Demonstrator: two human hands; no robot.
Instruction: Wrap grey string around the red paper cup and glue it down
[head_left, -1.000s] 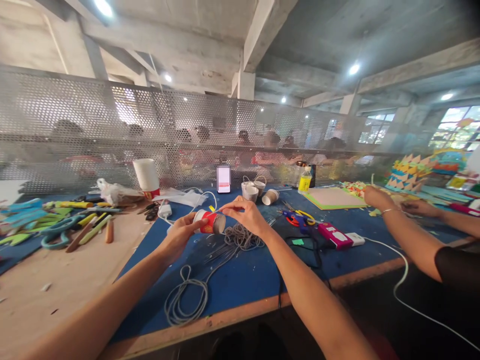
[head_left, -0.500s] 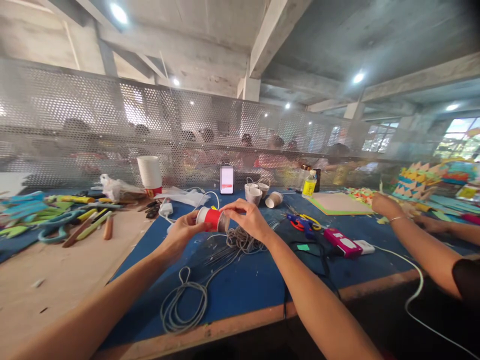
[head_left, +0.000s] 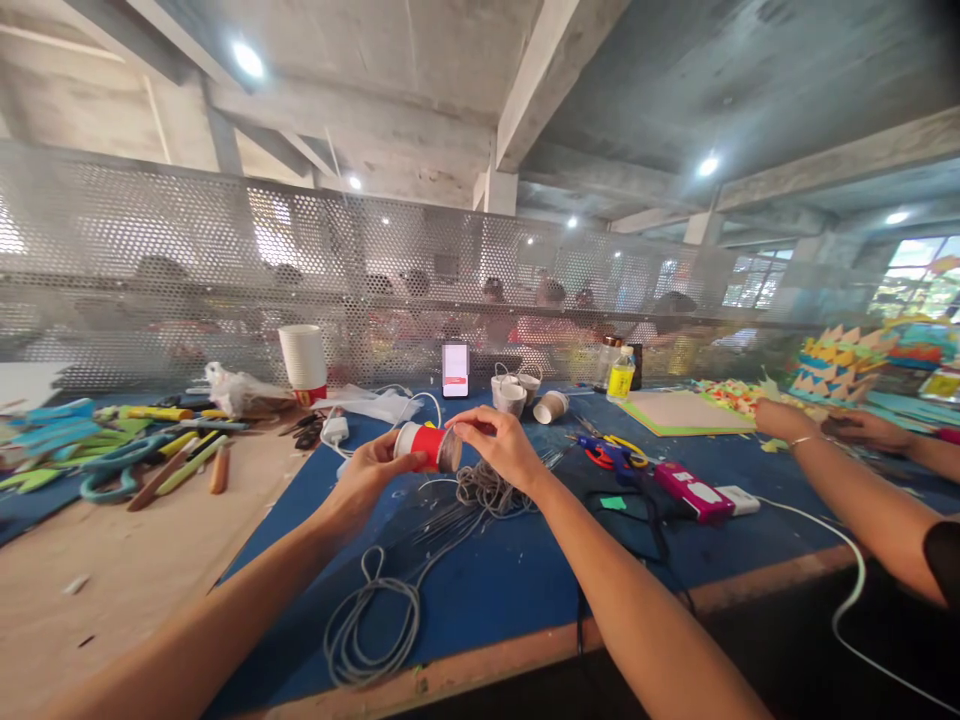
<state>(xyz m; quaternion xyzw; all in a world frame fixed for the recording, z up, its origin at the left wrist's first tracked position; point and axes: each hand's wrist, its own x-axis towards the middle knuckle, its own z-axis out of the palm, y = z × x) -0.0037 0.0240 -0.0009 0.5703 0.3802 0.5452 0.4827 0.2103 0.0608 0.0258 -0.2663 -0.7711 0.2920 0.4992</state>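
Observation:
A red and white paper cup [head_left: 426, 447] lies sideways in my left hand [head_left: 369, 470], whose fingers and thumb are closed around its base end. A greyish-brown band circles the cup at the other end. Against that end, my right hand [head_left: 495, 446] pinches with thumb and fingertips; what is between them is too small to make out. Under my right hand sits a tangled heap of grey cord [head_left: 491, 488]. A looped coil of the same cord [head_left: 375, 630] rests nearer the table's front edge.
Behind the hands stand small greyish cups with handles [head_left: 510, 395], a tipped cup [head_left: 551, 407], a phone [head_left: 455, 370] and stacked paper cups [head_left: 302, 358]. Scissors [head_left: 124, 465] and tools lie left. Pliers [head_left: 611, 452] and a magenta box [head_left: 694, 490] lie right, near another person's arm [head_left: 847, 480].
The view has tilted up slightly, so the table sits lower. Both hands keep their hold at the cup, with only a small shift of the right fingers along its rim.

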